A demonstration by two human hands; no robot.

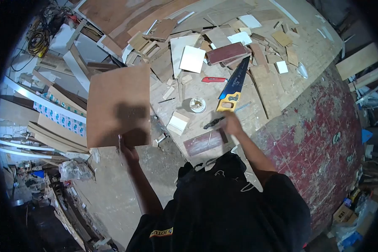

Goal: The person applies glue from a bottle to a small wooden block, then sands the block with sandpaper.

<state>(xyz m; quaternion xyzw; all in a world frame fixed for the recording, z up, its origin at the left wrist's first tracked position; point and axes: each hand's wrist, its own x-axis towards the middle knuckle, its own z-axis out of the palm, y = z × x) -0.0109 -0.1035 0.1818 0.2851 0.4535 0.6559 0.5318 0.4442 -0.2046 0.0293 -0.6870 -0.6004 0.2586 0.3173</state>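
Closest to the lens is the person's black shirt (222, 201), with a small yellow label (161, 232) on the left sleeve. Only the letters "ntor" can be read on it.

Out past that sleeve, the left hand (128, 153) is clamped on the lower edge of a square brown board (117, 105), with one finger showing up its face. It holds the board off the left end of the workbench (306, 46), above the concrete floor. The board looks to me like thin plywood or hardboard: light, stiff enough to stay flat, smooth-faced and probably rough at the cut edges. Gripped by one edge like this it would tend to tip. I'd judge the middle of an edge, or two opposite edges, the steadier places to hold it.

The right hand (232, 122) is blurred and lies over the bench, touching or just beside a slim dark object (213, 123). I cannot tell whether its fingers are closed on it, or what the object is.

Just beyond that hand lies a handsaw (235, 84) with a blue blade and a yellow handle. Any print on the blade is too small to read. Near it are a round open tin (197, 105), a red utility knife (214, 79), a pale wood block (178, 122) and a reddish panel (203, 143) at the bench's near edge. Offcuts and a white square tile (192, 59) litter the rest of the bench.

To the left, stacked sheets (59, 113) carry a blue repeat print that I can't read. At the lower right sits a cardboard box (344, 214), its lettering too small to make out.
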